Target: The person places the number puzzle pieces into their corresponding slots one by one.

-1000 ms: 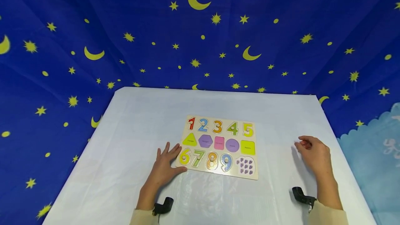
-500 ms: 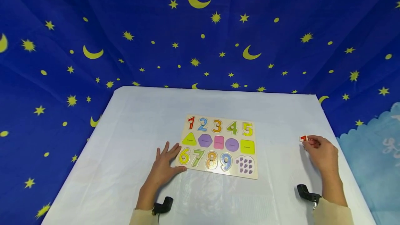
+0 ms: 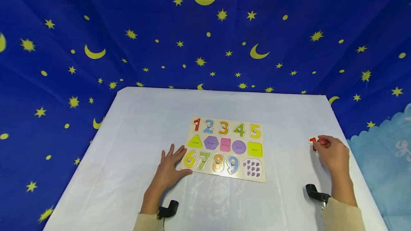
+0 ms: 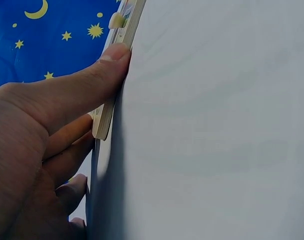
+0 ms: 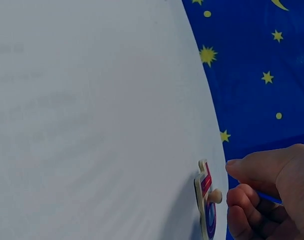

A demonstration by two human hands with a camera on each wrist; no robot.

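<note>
The right hand is at the right side of the white table, well apart from the puzzle board, with its fingers curled at the small peg of a red number piece. The right wrist view shows that piece lying on the table with the fingertips at its knob. The left hand lies flat, fingers spread and relaxed, its thumb pressing the board's near left edge beside the 6.
</note>
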